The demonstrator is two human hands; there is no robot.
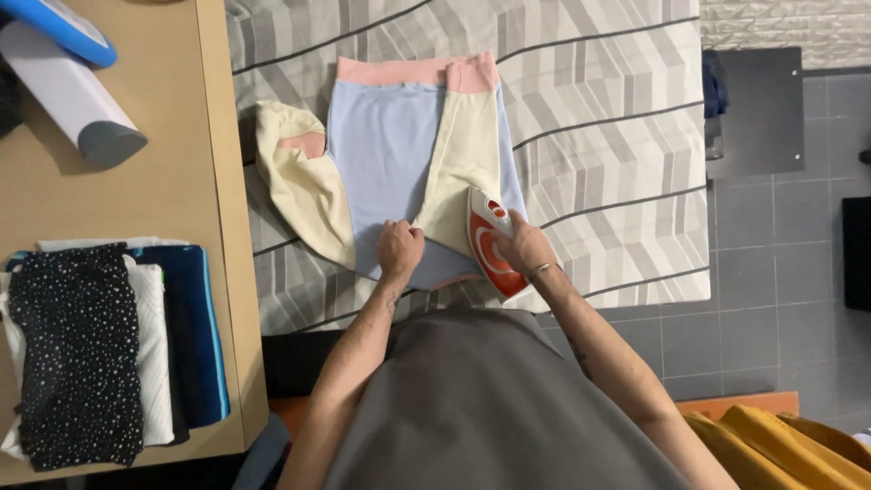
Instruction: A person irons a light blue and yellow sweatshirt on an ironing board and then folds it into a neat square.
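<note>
Garment (386, 154) is the landmark: soft knit, colour-blocked, pale blue centre panel, cream side panels, pink band along its far edge, lying flat on the ironing surface (617, 136), which has a grey-and-white chevron cover with thin dark stripes. The cream piece on the garment's left is bunched and rounded, with a small pink patch showing; the cream piece on its right is folded inward as a long flat strip. Left hand (400, 247) sits on the garment's near edge, fingers pinched together on the fabric where blue meets cream. Right hand (523, 245) is just right of that, at the garment's near right corner, fingers wrapped tight around the handle of the iron (490, 243). Iron is hard plastic, white and orange-red, pointed nose on the cream strip. Left of the garment is a tan wood-look counter (172, 172), smooth top. On it, near-left of the garment: a stack of folded cloth (109, 345), black with white dots on top, white and dark blue beneath. Far-left: a white cylinder (73, 95) with grey end cap. Near-right of the garment: mustard fabric (780, 445), crumpled, over grey floor tiles.
</note>
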